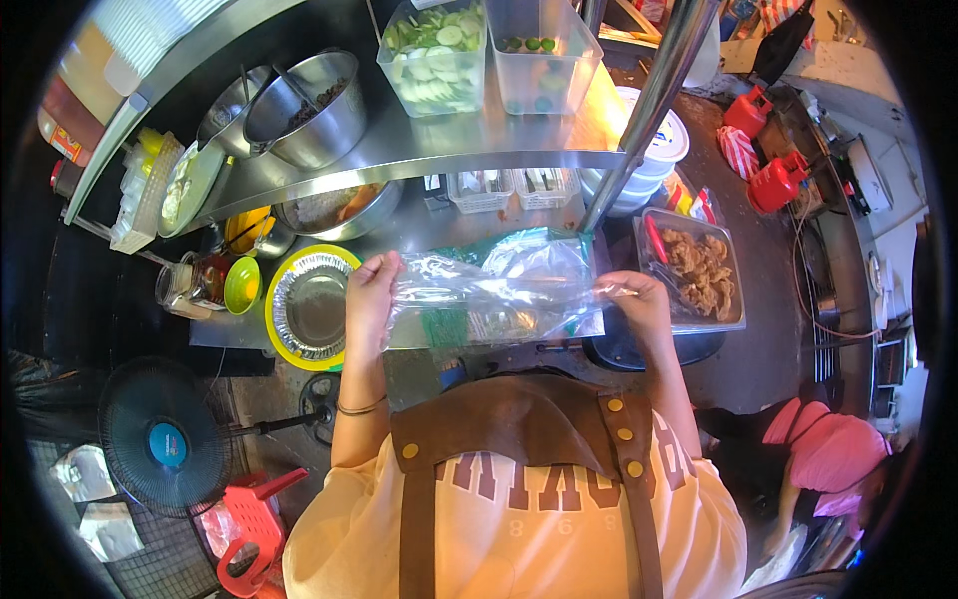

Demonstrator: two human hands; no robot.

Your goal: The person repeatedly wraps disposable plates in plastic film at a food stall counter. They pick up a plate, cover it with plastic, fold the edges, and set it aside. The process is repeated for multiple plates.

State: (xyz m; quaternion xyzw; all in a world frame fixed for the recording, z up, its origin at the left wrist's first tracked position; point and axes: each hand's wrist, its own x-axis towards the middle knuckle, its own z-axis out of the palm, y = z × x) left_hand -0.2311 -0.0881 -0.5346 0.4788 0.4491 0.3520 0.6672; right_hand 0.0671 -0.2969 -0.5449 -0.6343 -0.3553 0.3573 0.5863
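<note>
A clear plastic bag or sheet [479,288] is stretched sideways between my two hands, over the steel counter. Its left end is pinched in my left hand [373,288], beside a yellow-rimmed plate carrying a round foil tray [310,299]. The foil tray looks bare inside. At the other end, my right hand [636,296] grips the plastic between thumb and fingers, just left of a tub of fried chicken pieces [700,273]. Beneath the plastic lie green plastic packaging [445,326] and more crumpled clear film [524,251], partly hidden.
Above the counter, a steel shelf [419,146] bears metal pots [325,135] and a container of sliced cucumber [434,60]. A slanted steel post [636,135] rises at right. A standing fan [165,442] is at lower left. Another person [831,449] bends down at lower right.
</note>
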